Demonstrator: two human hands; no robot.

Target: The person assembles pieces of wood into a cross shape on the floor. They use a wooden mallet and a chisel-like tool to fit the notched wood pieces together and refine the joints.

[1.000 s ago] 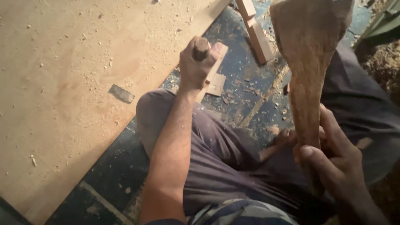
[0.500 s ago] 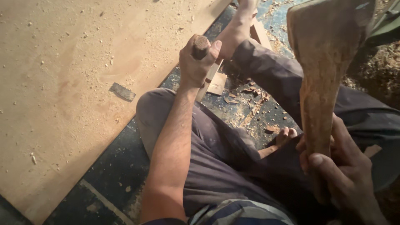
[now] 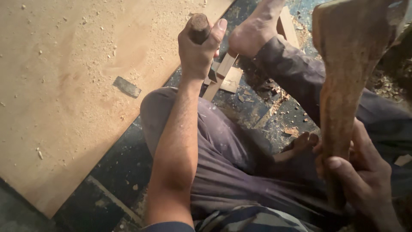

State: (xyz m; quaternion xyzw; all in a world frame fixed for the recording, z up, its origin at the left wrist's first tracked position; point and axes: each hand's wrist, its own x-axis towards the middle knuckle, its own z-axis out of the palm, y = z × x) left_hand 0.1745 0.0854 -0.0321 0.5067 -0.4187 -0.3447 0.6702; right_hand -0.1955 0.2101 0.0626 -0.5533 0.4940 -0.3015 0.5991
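My left hand is closed around the dark wooden handle of a chisel, held upright over a narrow wooden strip on the floor. My right hand grips the shaft of a heavy wooden mallet, raised at the right with its broad head near the top edge. My right foot presses down on the far end of the strip. The chisel's blade is mostly hidden behind my hand.
A large plywood sheet dusted with sawdust lies on the left, with a small dark flat piece on it. Wood chips and offcuts litter the dark floor between my legs. My other foot rests near the mallet's shaft.
My right leg has stretched forward and its foot now rests on the strip. The mallet has shifted right and stays raised. The left hand holds the chisel in the same spot.
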